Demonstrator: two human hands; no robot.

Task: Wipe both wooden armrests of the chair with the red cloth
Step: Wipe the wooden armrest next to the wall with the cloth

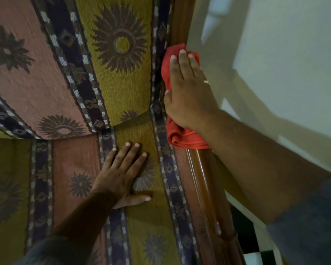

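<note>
- Woven chair upholstery everywhere, coarse ribbed weave, stripes of mustard and dusty pink split by dark navy bands with little pale dashes and diamonds, plus big sunburst flower motifs.
- Glossy wooden armrest on the right side, reddish-brown, rounded and grooved lengthwise, shiny highlights along the curve, running from below the right wrist up past the fingertips.
- Red cloth, soft and a bit fuzzy, bunched and folded into a loose roll, draped right over the armrest, poking out above the fingertips and below the heel of the palm.
- Right hand flat on top of the cloth, fingers stretched forward and close together, thumb tucked along the inner edge, pressing the cloth down on the wood rather than gripping it. Thin ring on one finger.
- Left hand palm down on the seat cushion, fingers spread wide, thumb out to the side, holding nothing, just resting on the mustard stripe a bit left of the armrest.
- Pale plain wall off to the right of the right arm, smooth, soft shadows across it.
- Bit of black and white checkered floor down by the right elbow.
</note>
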